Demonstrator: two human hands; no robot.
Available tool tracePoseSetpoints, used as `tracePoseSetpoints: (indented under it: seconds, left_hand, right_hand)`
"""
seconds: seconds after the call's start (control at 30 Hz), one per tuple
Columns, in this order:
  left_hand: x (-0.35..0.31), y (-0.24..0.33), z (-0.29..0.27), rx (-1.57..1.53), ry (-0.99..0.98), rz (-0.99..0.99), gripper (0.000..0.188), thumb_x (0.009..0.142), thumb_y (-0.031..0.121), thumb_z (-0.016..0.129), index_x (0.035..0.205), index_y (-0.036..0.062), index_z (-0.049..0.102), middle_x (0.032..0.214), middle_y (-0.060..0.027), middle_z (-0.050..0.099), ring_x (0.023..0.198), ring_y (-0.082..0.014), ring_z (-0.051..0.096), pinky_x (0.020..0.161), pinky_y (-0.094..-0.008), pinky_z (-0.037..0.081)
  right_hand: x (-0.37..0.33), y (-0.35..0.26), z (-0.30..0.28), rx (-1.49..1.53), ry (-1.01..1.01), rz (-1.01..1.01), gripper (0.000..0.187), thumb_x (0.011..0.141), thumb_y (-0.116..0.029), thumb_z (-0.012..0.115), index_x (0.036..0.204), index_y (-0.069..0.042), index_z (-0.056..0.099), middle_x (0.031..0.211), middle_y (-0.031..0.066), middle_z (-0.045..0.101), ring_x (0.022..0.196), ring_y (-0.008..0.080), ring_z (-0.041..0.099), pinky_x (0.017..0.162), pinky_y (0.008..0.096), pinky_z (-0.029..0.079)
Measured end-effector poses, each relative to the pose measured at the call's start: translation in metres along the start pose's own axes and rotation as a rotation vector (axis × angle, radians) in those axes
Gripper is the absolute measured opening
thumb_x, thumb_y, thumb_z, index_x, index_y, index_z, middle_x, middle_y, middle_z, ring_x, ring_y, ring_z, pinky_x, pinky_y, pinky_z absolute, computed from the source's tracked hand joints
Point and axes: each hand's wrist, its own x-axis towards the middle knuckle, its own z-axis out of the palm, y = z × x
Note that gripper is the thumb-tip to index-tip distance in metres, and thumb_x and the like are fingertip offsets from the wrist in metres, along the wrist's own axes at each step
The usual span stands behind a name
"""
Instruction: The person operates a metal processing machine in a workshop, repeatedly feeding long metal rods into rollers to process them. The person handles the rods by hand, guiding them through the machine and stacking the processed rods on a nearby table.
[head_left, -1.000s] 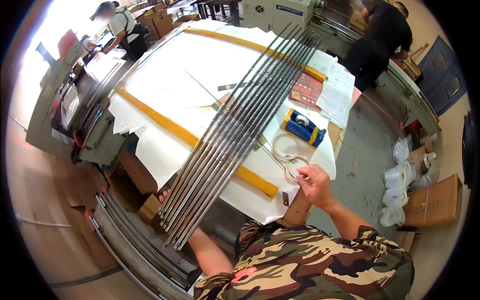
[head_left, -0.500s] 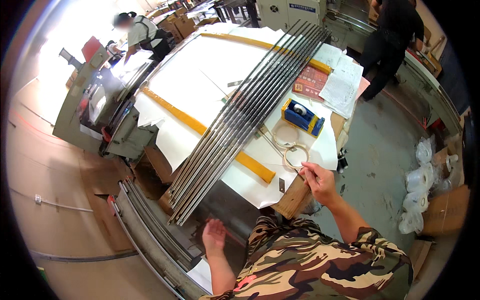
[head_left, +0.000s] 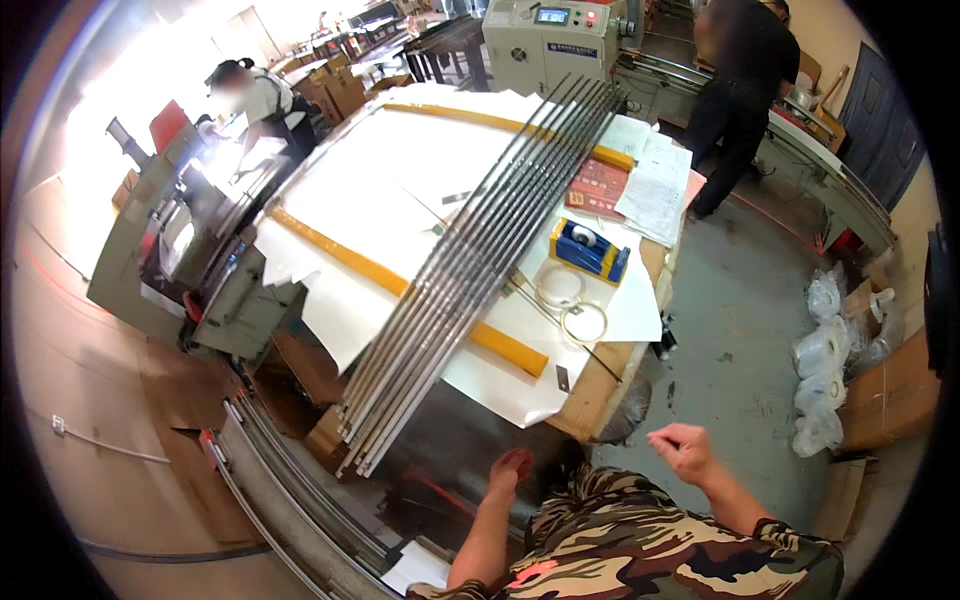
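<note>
My right hand is raised off the table's right corner, over the floor. Its fingers are curled together; what they hold, if anything, is too small to make out. Low in front of me, below the rods' near ends, is my left hand, its fingers smeared by motion. Several long dark metal rods lie side by side, slanting across the table and overhanging its near edge. Right of them are two rings, a blue and yellow tape dispenser and a small metal plate. A thin dark stick reaches over the wooden edge.
Yellow strips cross the white sheet on the table. Written papers lie on a red box. Machines flank the table, a metal rail at lower left. Two people work beyond; plastic-wrapped rolls stand right.
My right hand has pulled back from beside the rings to off the table corner. My left hand has shifted right and its fingers have drawn in. The view has tilted up a little.
</note>
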Motion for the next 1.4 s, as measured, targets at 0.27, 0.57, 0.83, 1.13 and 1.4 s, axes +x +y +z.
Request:
tracePoseSetpoints:
  seconds: [0.27, 0.57, 0.83, 1.13, 1.4]
  left_hand:
    - [0.012, -0.119, -0.045, 0.445, 0.005, 0.068, 0.035, 0.092, 0.03, 0.072, 0.111, 0.0003, 0.074, 0.093, -0.0038, 0.073, 0.083, -0.0149, 0.064, 0.074, -0.0339, 0.051]
    - [-0.106, -0.094, 0.101, 1.137, 0.412, 0.648, 0.02, 0.087, 0.018, 0.07, 0.1, 0.0031, 0.074, 0.087, -0.0157, 0.071, 0.082, -0.0338, 0.068, 0.076, -0.0424, 0.054]
    - [-0.105, 0.098, 0.313, 1.288, 0.88, 1.409, 0.025, 0.083, 0.01, 0.072, 0.106, 0.0044, 0.068, 0.098, -0.0147, 0.067, 0.095, -0.0359, 0.063, 0.088, -0.0459, 0.05]
    - [-0.049, 0.134, 0.31, 1.262, 1.154, 0.585, 0.045, 0.086, 0.015, 0.061, 0.128, 0.0018, 0.058, 0.106, -0.0284, 0.069, 0.096, -0.0463, 0.069, 0.087, -0.0544, 0.054]
    - [-0.02, 0.139, 0.325, 1.476, 1.116, 1.013, 0.028, 0.082, 0.027, 0.072, 0.096, 0.0031, 0.072, 0.112, -0.015, 0.067, 0.114, -0.0331, 0.058, 0.1, -0.0452, 0.044]
  right_hand:
    - [-0.033, 0.042, 0.028, -0.105, -0.493, -0.152, 0.022, 0.092, -0.021, 0.068, 0.108, -0.007, 0.073, 0.099, 0.0149, 0.073, 0.092, 0.0359, 0.069, 0.079, 0.0433, 0.056]
    - [-0.055, 0.146, -0.115, -0.085, -0.219, -0.056, 0.025, 0.089, -0.021, 0.07, 0.111, -0.008, 0.072, 0.105, 0.0126, 0.073, 0.096, 0.0337, 0.068, 0.084, 0.042, 0.055]
    - [-0.123, 0.272, -0.266, -0.042, -0.009, 0.163, 0.022, 0.085, -0.009, 0.072, 0.104, 0.001, 0.073, 0.095, 0.0158, 0.074, 0.081, 0.0286, 0.071, 0.072, 0.0362, 0.056]
    - [-0.117, 0.308, -0.311, 0.055, 0.142, 0.253, 0.022, 0.085, -0.01, 0.071, 0.103, 0.002, 0.072, 0.09, 0.015, 0.073, 0.076, 0.0239, 0.07, 0.07, 0.0331, 0.055]
    - [-0.048, 0.337, -0.327, 0.025, -0.056, 0.133, 0.022, 0.083, -0.01, 0.074, 0.102, 0.0, 0.074, 0.091, 0.015, 0.073, 0.074, 0.0239, 0.07, 0.07, 0.0333, 0.056]
